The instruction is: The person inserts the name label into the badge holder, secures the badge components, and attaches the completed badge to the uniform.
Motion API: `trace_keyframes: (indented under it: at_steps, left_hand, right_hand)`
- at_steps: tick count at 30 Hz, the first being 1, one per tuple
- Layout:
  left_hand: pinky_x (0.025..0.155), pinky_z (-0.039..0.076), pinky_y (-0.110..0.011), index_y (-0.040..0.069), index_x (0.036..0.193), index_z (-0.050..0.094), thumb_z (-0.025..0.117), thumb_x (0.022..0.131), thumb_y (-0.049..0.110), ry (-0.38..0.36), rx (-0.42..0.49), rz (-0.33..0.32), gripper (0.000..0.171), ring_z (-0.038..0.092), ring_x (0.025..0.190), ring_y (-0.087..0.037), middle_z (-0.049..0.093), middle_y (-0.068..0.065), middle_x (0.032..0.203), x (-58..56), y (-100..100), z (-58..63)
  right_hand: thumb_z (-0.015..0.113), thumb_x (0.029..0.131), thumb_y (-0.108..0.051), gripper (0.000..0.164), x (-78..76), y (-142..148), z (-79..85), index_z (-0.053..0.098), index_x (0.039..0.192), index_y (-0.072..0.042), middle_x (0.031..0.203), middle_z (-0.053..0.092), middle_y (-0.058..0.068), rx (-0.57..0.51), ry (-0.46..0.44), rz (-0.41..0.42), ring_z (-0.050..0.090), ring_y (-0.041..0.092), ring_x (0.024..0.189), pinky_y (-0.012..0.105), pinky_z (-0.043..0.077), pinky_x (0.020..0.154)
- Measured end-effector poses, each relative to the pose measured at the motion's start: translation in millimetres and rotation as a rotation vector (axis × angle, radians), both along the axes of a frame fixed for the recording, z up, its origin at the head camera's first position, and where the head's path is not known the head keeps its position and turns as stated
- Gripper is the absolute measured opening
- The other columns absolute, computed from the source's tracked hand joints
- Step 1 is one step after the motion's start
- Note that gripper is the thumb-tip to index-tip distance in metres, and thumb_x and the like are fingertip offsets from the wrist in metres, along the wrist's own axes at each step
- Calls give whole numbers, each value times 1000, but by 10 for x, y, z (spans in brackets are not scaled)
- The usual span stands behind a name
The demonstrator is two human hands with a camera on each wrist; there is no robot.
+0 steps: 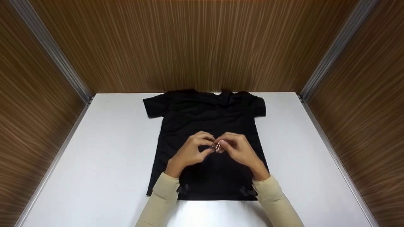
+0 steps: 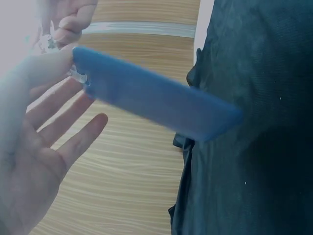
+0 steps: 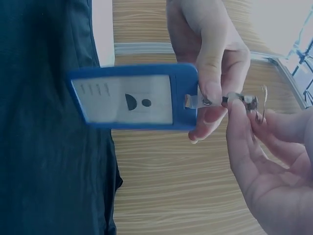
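Note:
Over the middle of a black T-shirt [image 1: 208,123], my two hands come together at a small shiny metal clip [image 1: 217,147]. My left hand [image 1: 194,148] pinches the clear strap [image 3: 195,102] of a blue badge holder [image 3: 183,115] between thumb and fingers. Its other fingers are spread in the left wrist view. From that strap the badge holder hangs, its white card [image 3: 120,100] showing printed lines and a figure icon. My right hand [image 1: 238,148] grips the metal clip at the strap's other end, thumb and fingers on either side of it.
The T-shirt lies spread on a white table [image 1: 110,142], sleeves outward and collar toward the back. Wood-grain panels [image 1: 195,44] enclose the table at the back and both sides, with metal rails [image 1: 56,53] at the corners.

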State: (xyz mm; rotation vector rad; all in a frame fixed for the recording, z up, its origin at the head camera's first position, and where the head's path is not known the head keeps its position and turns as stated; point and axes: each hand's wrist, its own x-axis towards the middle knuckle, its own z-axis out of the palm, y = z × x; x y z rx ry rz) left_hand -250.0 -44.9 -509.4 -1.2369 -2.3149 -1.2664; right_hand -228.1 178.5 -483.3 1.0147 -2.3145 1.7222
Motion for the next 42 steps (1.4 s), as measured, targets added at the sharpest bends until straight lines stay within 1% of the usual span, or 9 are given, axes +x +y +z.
trace_keyframes:
  at_steps: [4, 7, 12, 17, 23, 29, 34, 38, 42]
  left_hand:
    - [99, 55, -33, 5, 100, 81, 73, 92, 3, -6, 12, -8, 12, 67, 106, -19, 72, -7, 110, -10, -5, -8]
    - [95, 56, -31, 4, 102, 81, 71, 95, 4, -34, 10, -15, 13, 69, 101, -17, 73, -6, 107, -3, -8, -8]
    - [88, 59, -29, 1, 101, 80, 69, 94, 0, -57, 12, -17, 12, 73, 93, -17, 76, -9, 99, -4, -4, -21]
    - [86, 60, -28, 3, 103, 79, 69, 95, 1, -67, 12, 0, 13, 74, 91, -15, 78, -7, 98, 4, 1, -17]
    - [83, 61, -29, 3, 117, 74, 69, 97, 5, -138, 30, -8, 21, 73, 92, -15, 78, -12, 104, 29, 24, 8]
    - [83, 62, -31, 2, 130, 67, 70, 97, 6, -175, 108, 9, 34, 76, 93, -19, 78, -12, 104, 50, 48, 28]
    - [79, 63, -31, 4, 122, 71, 71, 96, 9, -137, 189, 22, 26, 76, 90, -19, 79, -9, 104, 54, 69, 20]
    - [75, 62, -29, 6, 110, 76, 73, 95, 8, -63, 244, 20, 15, 76, 85, -18, 79, -7, 101, 48, 92, -6]
    - [72, 62, -27, 6, 105, 79, 75, 93, 6, 2, 288, 27, 12, 76, 80, -17, 79, -8, 97, 36, 96, -25]
  right_hand:
    - [63, 99, 0, 13, -1, 28, 15, 76, 102, 2, 92, 72, 17, 29, 22, 1, 72, 22, 74, 31, 62, 66]
    - [68, 94, 3, 10, 2, 30, 11, 77, 100, 3, 90, 72, 17, 69, 63, -39, 69, 20, 71, 26, 60, 63]
    - [73, 90, 4, 7, -2, 14, -16, 78, 94, 1, 84, 73, 14, 74, 138, -106, 67, 30, 63, 20, 56, 58]
    - [74, 91, -1, 7, 3, -3, -7, 79, 91, -6, 83, 74, 7, 61, 184, -154, 68, 23, 63, 15, 54, 59]
    - [75, 91, -1, 8, 1, -18, -14, 79, 87, -6, 80, 74, 6, 55, 246, -205, 69, 18, 63, 17, 56, 60]
    - [77, 88, 2, 8, -1, -39, -29, 79, 84, -4, 76, 74, 6, 71, 265, -281, 67, 17, 59, 14, 53, 57]
    - [76, 89, 0, 9, 0, -48, -44, 79, 83, -5, 74, 74, 6, 67, 252, -280, 67, 17, 57, 17, 54, 54]
    - [75, 91, -2, 10, 2, -46, -55, 80, 83, -6, 75, 75, 5, 64, 236, -276, 68, 17, 57, 21, 56, 53]
    - [74, 92, -3, 9, 3, -49, -63, 80, 86, -5, 78, 76, 6, 74, 219, -270, 69, 16, 59, 21, 57, 55]
